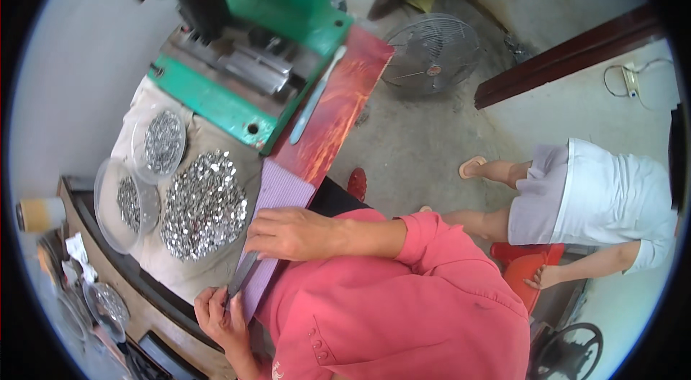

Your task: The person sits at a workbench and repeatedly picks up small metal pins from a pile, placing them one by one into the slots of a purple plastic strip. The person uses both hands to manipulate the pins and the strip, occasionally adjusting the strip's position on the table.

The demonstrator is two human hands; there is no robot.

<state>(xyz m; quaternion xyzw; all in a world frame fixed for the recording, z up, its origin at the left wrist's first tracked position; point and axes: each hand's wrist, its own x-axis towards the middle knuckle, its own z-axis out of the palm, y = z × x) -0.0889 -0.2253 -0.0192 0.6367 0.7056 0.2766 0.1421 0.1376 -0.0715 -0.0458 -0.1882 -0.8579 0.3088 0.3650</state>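
My right hand (284, 233) grips the upper end of a narrow, flat dark-grey metal bar (248, 270), fingers curled over it. At its lower end, my left hand (222, 319) pinches the same bar between thumb and fingers. The bar lies slanted over a ribbed purple pad (282, 187) at the table's edge; whether it touches the pad I cannot tell. Left of my hands, a heap of small shiny metal pieces (205, 207) is spread on a pale cloth (147, 254). Two clear plastic tubs (103, 200) beside the heap hold similar pieces.
A green press (248, 110) stands beyond the heap. Beside it, a blue-and-white brush (314, 106) lies on a red board (345, 103). A floor fan (432, 52) is farther off. On the right, another person in a white top (612, 193) is near a red stool (524, 276).
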